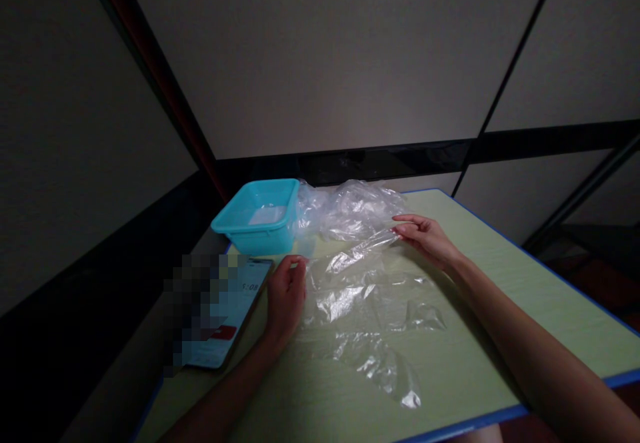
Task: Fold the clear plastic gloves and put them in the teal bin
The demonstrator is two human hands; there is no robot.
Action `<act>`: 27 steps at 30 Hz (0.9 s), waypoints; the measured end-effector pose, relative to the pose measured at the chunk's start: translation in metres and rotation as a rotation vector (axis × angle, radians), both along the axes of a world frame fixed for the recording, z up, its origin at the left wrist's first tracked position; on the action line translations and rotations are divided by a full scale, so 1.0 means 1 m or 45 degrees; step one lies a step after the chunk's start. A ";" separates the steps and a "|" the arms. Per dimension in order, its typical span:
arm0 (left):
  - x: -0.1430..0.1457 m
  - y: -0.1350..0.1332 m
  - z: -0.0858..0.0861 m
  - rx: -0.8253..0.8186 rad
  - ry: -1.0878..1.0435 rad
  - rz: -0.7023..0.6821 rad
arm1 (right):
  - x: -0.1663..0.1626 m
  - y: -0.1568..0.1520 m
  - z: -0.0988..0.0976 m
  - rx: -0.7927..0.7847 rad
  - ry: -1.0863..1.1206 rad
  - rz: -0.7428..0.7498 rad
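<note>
A clear plastic bag (350, 296) stretches between my two hands over the table, its lower part hanging down onto the surface with shiny creases. My left hand (287, 296) pinches the bag's left upper corner, fingers curled. At the other upper corner, my right hand (423, 236) grips the edge between thumb and fingers. Just behind lies a heap of crumpled clear plastic bags (355, 210). To the left of that heap, touching or nearly touching it, stands a turquoise plastic basin (260, 240) with something whitish and flat inside.
A phone (235, 320) with a lit screen lies at the table's left edge, partly pixelated. The pale green table (520, 310) has a blue rim. Behind it rise light cabinet panels (340, 63) with dark strips.
</note>
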State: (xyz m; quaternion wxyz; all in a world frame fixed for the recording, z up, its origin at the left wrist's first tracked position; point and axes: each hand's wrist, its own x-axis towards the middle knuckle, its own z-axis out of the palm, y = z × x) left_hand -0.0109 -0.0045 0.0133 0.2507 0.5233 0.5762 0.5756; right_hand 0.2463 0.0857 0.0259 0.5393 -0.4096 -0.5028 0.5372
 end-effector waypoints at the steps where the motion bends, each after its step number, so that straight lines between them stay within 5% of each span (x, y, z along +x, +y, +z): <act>1: 0.000 0.000 0.000 -0.003 -0.002 -0.006 | 0.001 0.000 0.000 0.000 -0.011 0.005; 17: -0.006 0.005 0.000 -0.006 0.149 0.105 | 0.005 0.001 0.002 0.091 -0.106 -0.117; 27: -0.006 0.001 0.005 0.032 0.140 0.079 | 0.007 -0.008 0.012 -0.069 0.035 0.198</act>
